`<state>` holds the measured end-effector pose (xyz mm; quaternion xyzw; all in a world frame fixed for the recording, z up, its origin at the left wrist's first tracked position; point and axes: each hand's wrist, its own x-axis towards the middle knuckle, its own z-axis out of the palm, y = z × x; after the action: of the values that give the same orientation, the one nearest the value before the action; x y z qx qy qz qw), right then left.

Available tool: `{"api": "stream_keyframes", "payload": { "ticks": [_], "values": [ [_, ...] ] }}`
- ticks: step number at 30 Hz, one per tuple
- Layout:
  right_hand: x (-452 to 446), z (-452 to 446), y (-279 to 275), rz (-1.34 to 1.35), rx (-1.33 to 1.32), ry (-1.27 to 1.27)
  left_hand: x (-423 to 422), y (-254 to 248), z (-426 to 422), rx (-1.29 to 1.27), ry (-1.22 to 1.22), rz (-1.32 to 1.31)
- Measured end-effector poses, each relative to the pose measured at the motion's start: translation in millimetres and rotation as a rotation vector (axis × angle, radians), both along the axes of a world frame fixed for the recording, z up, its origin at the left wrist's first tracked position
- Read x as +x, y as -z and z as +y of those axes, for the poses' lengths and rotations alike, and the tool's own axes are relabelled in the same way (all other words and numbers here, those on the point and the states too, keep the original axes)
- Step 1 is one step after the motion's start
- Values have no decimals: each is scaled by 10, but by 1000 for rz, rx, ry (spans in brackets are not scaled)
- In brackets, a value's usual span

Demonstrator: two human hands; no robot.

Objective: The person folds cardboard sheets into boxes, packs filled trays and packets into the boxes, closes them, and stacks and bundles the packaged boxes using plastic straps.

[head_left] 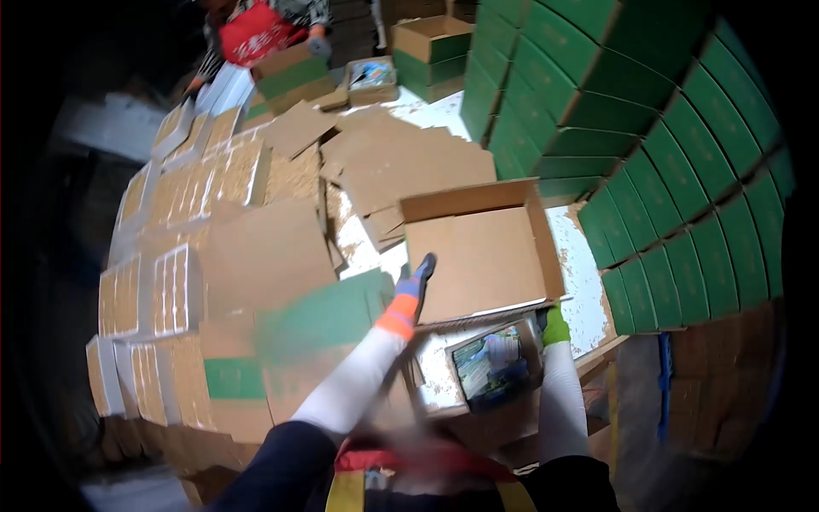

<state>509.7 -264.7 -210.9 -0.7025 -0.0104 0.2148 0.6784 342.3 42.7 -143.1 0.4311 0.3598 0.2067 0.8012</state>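
An open cardboard box (486, 260), brown inside, is tipped so its inside faces me, at the middle right of the head view. My left hand (417, 282), in a purple-grey glove with an orange cuff, is closed on the box's left side, its thumb over the edge. At the near right corner is my right hand (553, 324), in a green-cuffed glove; it is closed on the box there, with its fingers partly hidden. Below the box, between my forearms, sits a small open carton (455, 365) with shiny, colourful packets (496, 363) inside.
Green boxes (546, 94) are stacked high at the right. Loose cardboard sheets (401, 162) cover the middle of the white table (584, 273). White trays with tan rows (171, 290) line the left. Across the table, another person's gloved hand (318, 41) touches a green-banded box (294, 81).
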Motion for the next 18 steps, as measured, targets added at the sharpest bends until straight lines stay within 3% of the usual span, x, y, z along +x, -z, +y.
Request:
{"api": "stream_keyframes", "payload": {
  "ticks": [2, 3, 5, 8, 9, 11, 12, 13, 14, 15, 18],
  "values": [
    [97, -22, -68, -11, -49, -12, 32, -221, -13, -285, 50, -33],
    [116, -18, -104, -14, -75, -19, -15, -417, -50, -271, 62, 3],
    [190, 14, -222, -22, -150, -22, 234, 336, -61, 8, -14, 152],
    [301, -50, -503, -72, -339, 64, 208, 0, -76, 4, 97, 504],
    [343, -58, -693, -144, -409, 161, 147, -163, -79, 11, 102, 462],
    [178, 13, -1276, -408, -440, 445, -439, -683, -142, 149, 39, 72],
    [-159, 217, -1652, -537, -372, 536, -1157, -1132, -31, 274, 20, -250],
    [-626, 448, -1993, -601, -208, 586, -1687, -1156, 195, 634, 7, -464],
    [-1022, 535, -2220, -973, -374, 267, -2346, -1265, 389, 811, -89, -198],
    [-1465, 675, -2369, -773, -351, 69, -2982, -1465, 633, 1137, -211, 106],
    [-2799, 1258, -2266, -443, -368, -528, -4462, -1065, 895, 930, -640, 753]
  ]
}}
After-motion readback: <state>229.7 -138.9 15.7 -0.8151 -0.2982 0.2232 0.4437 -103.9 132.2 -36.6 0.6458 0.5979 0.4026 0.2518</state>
